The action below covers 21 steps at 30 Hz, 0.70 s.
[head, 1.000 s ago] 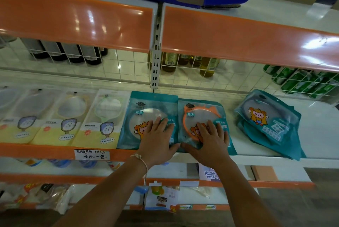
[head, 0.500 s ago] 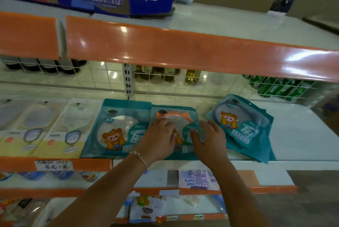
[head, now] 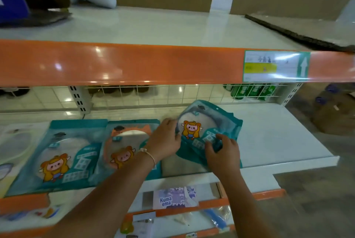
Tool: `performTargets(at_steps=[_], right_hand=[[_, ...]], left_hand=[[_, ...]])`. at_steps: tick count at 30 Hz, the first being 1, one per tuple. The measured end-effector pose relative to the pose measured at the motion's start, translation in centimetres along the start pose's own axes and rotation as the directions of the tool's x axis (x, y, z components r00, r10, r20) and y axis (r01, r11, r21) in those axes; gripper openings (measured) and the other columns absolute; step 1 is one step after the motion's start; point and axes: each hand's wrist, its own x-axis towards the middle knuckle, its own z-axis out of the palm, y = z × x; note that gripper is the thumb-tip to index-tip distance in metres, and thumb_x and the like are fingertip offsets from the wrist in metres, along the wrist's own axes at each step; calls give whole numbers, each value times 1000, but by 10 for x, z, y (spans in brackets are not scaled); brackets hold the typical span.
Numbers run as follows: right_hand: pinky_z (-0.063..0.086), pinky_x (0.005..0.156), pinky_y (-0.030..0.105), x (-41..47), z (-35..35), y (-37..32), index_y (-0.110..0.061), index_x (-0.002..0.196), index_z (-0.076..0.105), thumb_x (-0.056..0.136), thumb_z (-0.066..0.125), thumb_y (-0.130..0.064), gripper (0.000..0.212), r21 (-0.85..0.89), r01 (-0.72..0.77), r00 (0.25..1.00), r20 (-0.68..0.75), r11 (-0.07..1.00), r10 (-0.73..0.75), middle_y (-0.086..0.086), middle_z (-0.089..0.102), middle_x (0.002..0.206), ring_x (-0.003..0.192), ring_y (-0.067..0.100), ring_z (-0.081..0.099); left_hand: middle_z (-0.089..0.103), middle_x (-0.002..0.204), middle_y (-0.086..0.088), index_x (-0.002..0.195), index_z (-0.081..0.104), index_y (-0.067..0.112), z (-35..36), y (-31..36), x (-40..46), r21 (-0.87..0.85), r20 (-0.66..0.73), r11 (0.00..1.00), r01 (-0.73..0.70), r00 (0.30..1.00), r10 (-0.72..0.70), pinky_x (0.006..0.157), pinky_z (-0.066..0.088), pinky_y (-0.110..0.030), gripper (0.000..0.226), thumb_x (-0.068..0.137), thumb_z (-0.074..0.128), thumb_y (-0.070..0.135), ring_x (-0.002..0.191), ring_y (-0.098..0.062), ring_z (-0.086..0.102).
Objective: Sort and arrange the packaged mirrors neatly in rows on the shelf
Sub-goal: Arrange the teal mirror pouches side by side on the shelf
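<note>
2 teal mirror packs (head: 57, 153) flat in row, teal pile (head: 209, 122) askew on shelf (head: 278, 137)

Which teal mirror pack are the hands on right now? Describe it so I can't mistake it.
On the white middle shelf, under the orange rail, find the right-most teal pack. Unlike the two flat packs left, it lies tilted atop a pile.

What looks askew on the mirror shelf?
The teal pack pile at right lies tilted and overlapping, unlike the two flat packs left of it. Left hand and right hand both grip the pile.
</note>
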Motion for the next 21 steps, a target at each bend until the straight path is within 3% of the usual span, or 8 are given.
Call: performTargets(at_steps=[4, 7, 10, 13, 18, 21], right_hand=[[58, 86, 44, 9, -4, 10, -23, 132, 51, 87, 66, -37, 50, 184, -92, 995, 62, 979, 82, 5, 52, 124, 106, 22, 59], [62, 74, 38, 18, -8, 13, -24, 131, 50, 87, 67, -31, 48, 374, -191, 981, 101, 907, 165, 3, 60, 119, 95, 17, 65], [58, 65, 26, 24, -13, 14, -19, 141, 41, 90, 67, -21, 57, 490, -233, 972, 134, 840, 191, -2, 59, 115, 93, 16, 64], [60, 78, 38, 27, -14, 12, -25, 145, 33, 88, 70, -23, 68, 559, -261, 965, 152, 787, 213, 6, 55, 133, 104, 23, 62], [60, 80, 44, 23, -18, -3, -34, 151, 24, 88, 70, -14, 80, 690, -264, 964, 214, 674, 159, 8, 49, 141, 103, 25, 65], [59, 70, 33, 20, -18, -14, -37, 151, 24, 91, 64, -9, 77, 743, -235, 968, 238, 627, 80, 3, 51, 129, 96, 17, 65]], left_hand=[[57, 104, 3, 110, 57, 20, 6, 13, 24, -113, -55, 982, 151, 986, -157, 79, 52, -30, 19, 94, 51, 28, 98, -17, 59], [48, 100, 6, 117, 56, 12, 5, 21, 31, -212, -85, 942, 261, 955, -284, 65, 43, -22, 25, 96, 51, 24, 87, -12, 50], [53, 106, 3, 124, 56, 14, 4, 25, 30, -346, -62, 874, 340, 921, -384, 71, 44, -25, 32, 93, 53, 21, 90, -12, 49], [61, 113, 2, 118, 60, 17, 3, 27, 27, -446, -63, 804, 393, 882, -466, 80, 47, -29, 30, 89, 54, 21, 95, -13, 54], [63, 94, 3, 101, 64, 17, -4, 26, 16, -536, -64, 742, 402, 858, -510, 67, 45, -24, 16, 88, 55, 20, 87, -12, 56], [62, 98, 3, 105, 64, 17, -15, 13, 5, -590, -52, 706, 391, 854, -517, 64, 41, -19, 17, 94, 54, 27, 88, -8, 55]])
